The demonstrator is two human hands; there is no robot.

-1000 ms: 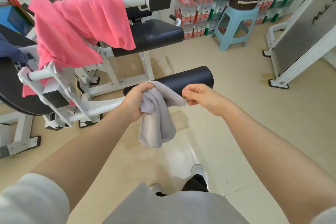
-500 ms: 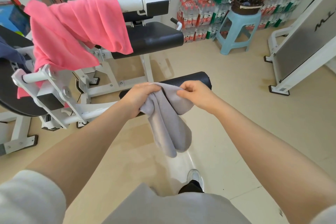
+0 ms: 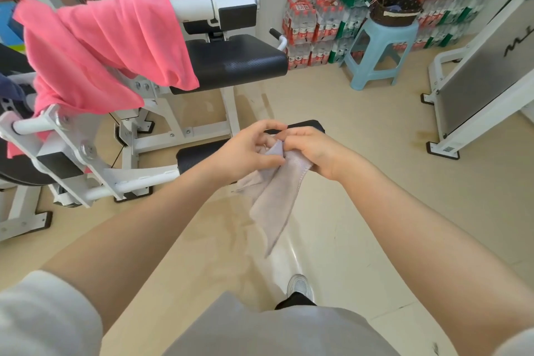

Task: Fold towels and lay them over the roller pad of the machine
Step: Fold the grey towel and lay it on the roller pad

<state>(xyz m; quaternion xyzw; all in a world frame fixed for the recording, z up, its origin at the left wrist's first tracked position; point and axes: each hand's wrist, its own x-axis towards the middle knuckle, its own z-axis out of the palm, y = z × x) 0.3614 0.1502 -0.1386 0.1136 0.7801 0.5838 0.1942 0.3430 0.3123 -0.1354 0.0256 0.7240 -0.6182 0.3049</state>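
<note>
At frame centre, the left hand (image 3: 245,150) and right hand (image 3: 310,150) have come together, both pinching the grey towel (image 3: 277,196), now hanging longer just before the black roller pad (image 3: 199,156): folding underway, laying pending.

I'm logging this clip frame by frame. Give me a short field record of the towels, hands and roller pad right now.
held towel: small grey cloth towel, bunched, hanging down
left hand: grip on towel's top
right hand: grip on towel's top, touching the left
black cylindrical roller pad: bare, partly behind the hands
large pink towel: draped over the white machine's upper bar
background: light blue plastic stool
</note>
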